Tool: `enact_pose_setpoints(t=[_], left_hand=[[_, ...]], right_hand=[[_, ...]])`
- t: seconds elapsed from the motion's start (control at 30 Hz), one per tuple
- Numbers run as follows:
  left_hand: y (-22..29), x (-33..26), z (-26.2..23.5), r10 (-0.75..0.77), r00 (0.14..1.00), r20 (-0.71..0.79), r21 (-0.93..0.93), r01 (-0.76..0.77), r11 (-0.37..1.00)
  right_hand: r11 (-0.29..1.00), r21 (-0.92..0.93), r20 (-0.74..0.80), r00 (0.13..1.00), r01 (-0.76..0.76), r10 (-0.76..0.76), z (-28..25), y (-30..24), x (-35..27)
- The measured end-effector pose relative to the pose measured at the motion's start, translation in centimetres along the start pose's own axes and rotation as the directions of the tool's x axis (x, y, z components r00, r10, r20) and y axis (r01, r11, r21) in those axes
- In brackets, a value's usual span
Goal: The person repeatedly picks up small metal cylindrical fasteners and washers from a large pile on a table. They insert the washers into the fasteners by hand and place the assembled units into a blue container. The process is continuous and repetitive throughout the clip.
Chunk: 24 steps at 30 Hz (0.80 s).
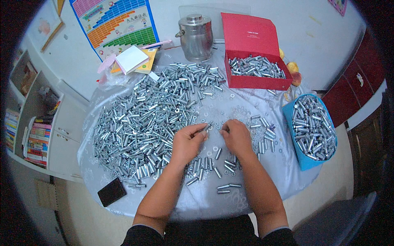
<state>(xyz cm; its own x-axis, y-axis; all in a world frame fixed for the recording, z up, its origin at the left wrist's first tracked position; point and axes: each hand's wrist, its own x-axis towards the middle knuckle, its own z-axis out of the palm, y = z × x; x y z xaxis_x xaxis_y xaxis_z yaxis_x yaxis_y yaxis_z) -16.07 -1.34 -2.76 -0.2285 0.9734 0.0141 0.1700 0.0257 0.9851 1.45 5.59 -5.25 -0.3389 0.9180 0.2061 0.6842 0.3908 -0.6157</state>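
1. Left hand [186,143]: thumb and finger pinched on a small metal part [208,126], above the desk [209,205].
2. Right hand [238,136]: fingers curled close beside it; I can't tell if it holds anything.
3. Pinch gently and stay low, so bits don't roll into the big metal pile [139,123].

Cool indoor lt, glints on metal pts [139,127], fisheye bend nr edges, blk vignette w/ grain
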Motion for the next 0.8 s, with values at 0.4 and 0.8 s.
enact_pose_setpoints(t=[0.4, 0.8], left_hand=[[0.1, -0.5, 0.8, 0.102, 0.989, 0.103, 0.147, -0.117, 0.982], [0.9, -0.6, 0.9, -0.097, 0.975, 0.199, -0.039, 0.107, 0.994]], right_hand=[[0.469, 0.838, 0.216, 0.960, -0.277, 0.180, -1.5, -0.4, -0.6], [0.619, 0.764, 0.122, 0.983, -0.182, 0.138, -1.8, -0.9, -1.4]])
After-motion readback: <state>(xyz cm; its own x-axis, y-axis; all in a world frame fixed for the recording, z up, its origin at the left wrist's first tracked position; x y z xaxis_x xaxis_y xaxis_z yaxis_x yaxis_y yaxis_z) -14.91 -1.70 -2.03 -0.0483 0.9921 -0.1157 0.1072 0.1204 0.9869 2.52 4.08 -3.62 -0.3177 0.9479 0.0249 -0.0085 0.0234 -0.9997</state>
